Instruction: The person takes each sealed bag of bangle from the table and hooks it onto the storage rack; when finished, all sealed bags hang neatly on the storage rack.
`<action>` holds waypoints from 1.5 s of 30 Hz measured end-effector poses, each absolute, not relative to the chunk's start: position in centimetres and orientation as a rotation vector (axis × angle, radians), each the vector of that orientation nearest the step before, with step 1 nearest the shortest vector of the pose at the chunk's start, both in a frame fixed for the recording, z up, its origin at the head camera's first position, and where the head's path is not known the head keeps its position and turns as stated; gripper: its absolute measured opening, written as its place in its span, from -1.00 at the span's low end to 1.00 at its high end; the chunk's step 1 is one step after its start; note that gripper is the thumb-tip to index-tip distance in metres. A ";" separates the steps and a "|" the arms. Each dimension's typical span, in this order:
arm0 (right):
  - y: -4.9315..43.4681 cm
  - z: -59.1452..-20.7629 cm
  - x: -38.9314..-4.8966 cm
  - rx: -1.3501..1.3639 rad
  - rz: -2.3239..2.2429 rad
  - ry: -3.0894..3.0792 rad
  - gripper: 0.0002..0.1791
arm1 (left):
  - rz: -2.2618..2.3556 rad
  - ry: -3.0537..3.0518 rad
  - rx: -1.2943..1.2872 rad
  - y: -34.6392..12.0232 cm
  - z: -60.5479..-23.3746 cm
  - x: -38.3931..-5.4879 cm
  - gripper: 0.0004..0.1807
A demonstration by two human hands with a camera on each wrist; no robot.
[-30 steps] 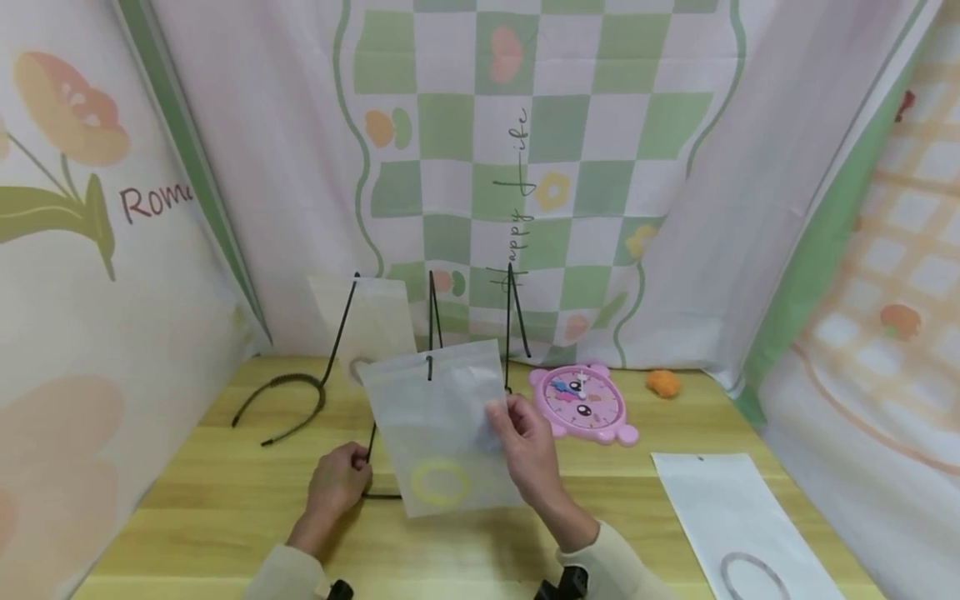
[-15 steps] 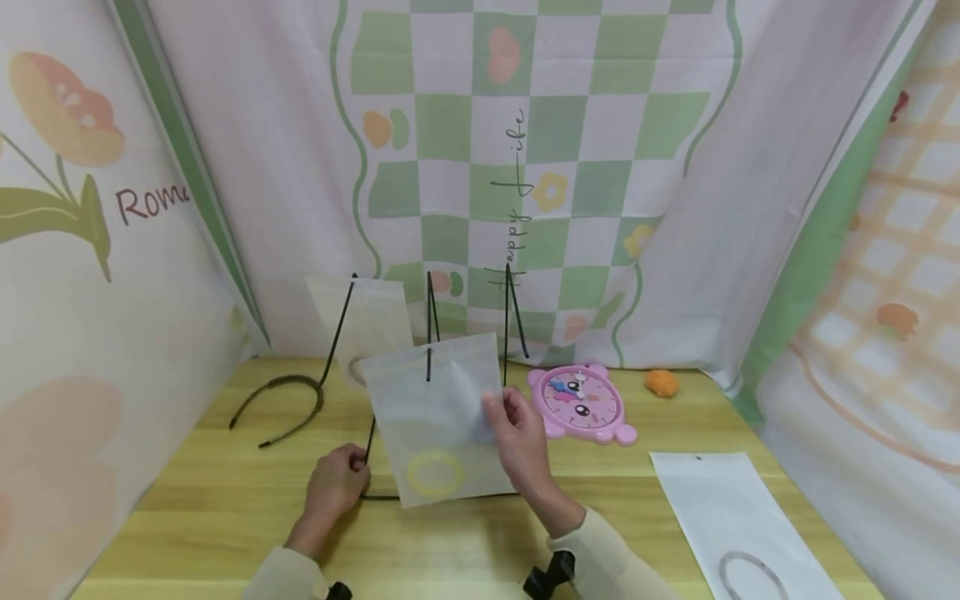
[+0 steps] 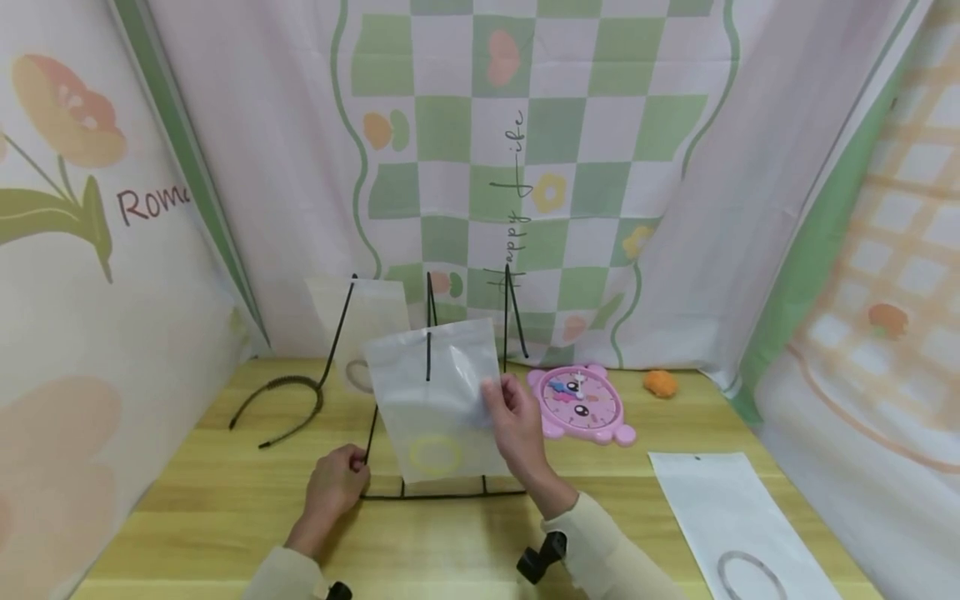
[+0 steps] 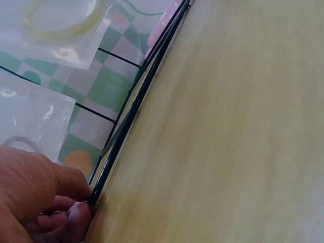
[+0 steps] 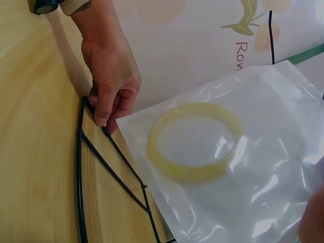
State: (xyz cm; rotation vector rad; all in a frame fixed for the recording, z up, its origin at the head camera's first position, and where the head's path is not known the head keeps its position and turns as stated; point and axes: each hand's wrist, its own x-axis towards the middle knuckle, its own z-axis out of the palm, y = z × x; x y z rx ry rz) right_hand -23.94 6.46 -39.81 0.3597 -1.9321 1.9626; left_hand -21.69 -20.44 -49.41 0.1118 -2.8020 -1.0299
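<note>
My right hand (image 3: pixel 519 425) pinches the right edge of a frosted plastic zip bag (image 3: pixel 431 392) with a pale yellow ring (image 5: pixel 195 142) inside. The bag hangs tilted on the middle prong of a black wire display rack (image 3: pixel 442 497), and the prong's tip (image 3: pixel 428 367) sticks out in front of it. Low on the left, my left hand (image 3: pixel 337 486) holds the rack's bottom corner between thumb and fingers; in the left wrist view those fingers (image 4: pixel 73 182) are right at the black bar. Another zip bag (image 3: pixel 375 308) with a greyish ring hangs on the left prong.
A third bag (image 3: pixel 731 508) with a greyish ring lies flat at the right front of the table (image 3: pixel 187 533). Behind the rack are a pink clock toy (image 3: pixel 583 408) and an orange fuzzy lump (image 3: pixel 661 384). A dark headband (image 3: pixel 288 380) lies at left. Patterned curtains (image 3: pixel 585 167) enclose the table.
My right hand has raised the yellow-ring bag and moved it back along the middle prong, so more of the prong shows in front. The left hand stays at the rack's corner.
</note>
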 end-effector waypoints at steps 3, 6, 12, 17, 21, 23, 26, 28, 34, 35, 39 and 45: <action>6.3 -39.8 -24.4 0.353 1.980 -1.926 -0.80 | -1.028 -2.808 0.115 -20.4 -49.5 -21.7 -0.66; 6.3 -39.6 -24.6 0.352 1.998 -1.923 -0.82 | -1.033 -2.808 0.110 -20.4 -49.5 -21.6 -0.66; 5.9 -37.7 -23.6 0.338 2.008 -1.927 -0.82 | -1.031 -2.812 0.120 -20.4 -49.5 -21.6 -0.66; 5.6 -37.1 -23.7 0.320 1.999 -1.957 -0.82 | -1.030 -2.808 0.129 -20.5 -49.6 -21.6 -0.66; 5.5 -37.1 -24.2 0.295 1.997 -1.972 -0.81 | -1.034 -2.805 0.134 -20.5 -49.6 -21.5 -0.66; 5.5 -37.3 -24.6 0.273 1.987 -1.984 -0.80 | -1.032 -2.805 0.136 -20.4 -49.7 -21.6 -0.66; 5.5 -38.4 -25.8 0.248 1.968 -2.006 -0.79 | -1.029 -2.806 0.141 -20.4 -49.7 -21.6 -0.66; 5.5 -39.1 -26.6 0.241 1.954 -2.011 -0.77 | -1.028 -2.808 0.141 -20.4 -49.6 -21.6 -0.66; 5.0 -39.8 -27.7 0.270 1.926 -1.973 -0.76 | -1.023 -2.803 0.142 -20.4 -49.3 -21.6 -0.67; 4.9 -39.4 -27.5 0.268 1.924 -1.978 -0.76 | -1.019 -2.801 0.142 -20.4 -49.3 -21.6 -0.68; 4.7 -39.3 -27.9 0.243 1.931 -1.988 -0.75 | -1.009 -2.798 0.136 -20.4 -49.2 -21.7 -0.68; 4.5 -39.7 -28.6 0.207 1.939 -1.982 -0.75 | -1.008 -2.796 0.134 -20.3 -49.2 -21.6 -0.68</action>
